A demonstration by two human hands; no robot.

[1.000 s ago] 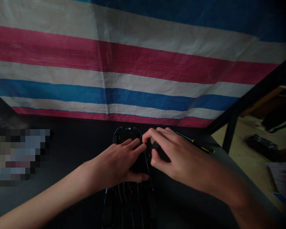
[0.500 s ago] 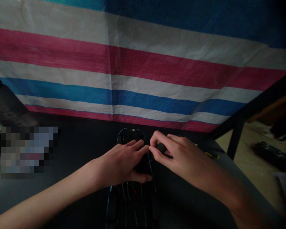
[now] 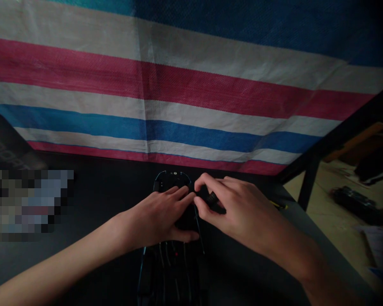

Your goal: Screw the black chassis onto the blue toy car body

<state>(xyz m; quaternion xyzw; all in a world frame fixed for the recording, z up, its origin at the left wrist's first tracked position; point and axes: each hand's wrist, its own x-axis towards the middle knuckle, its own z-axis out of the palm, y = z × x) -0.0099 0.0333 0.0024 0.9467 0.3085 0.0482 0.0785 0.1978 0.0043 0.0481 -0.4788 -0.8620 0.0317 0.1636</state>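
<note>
A long black device with thin blue edges and a small red spot lies on the dark table. My left hand rests across its middle, fingers spread, the thumb lower down near its right edge. Just right of the device's upper part, my right hand is curled, with its index finger and thumb near the left fingertips. A small dark ribbed object shows inside the curl of the right hand; its full shape is hidden. Whatever lies between the index finger and thumb is too small to make out.
Behind the table hangs a striped sheet. A dark cylinder with lettering and a pixelated flat item are at the left. A yellow-and-black item lies beyond my right hand. A black frame post stands at the right.
The whole view has shifted slightly, so the things appear a little further left. The right index finger and thumb look slightly further apart. The left hand keeps its place on the device.
</note>
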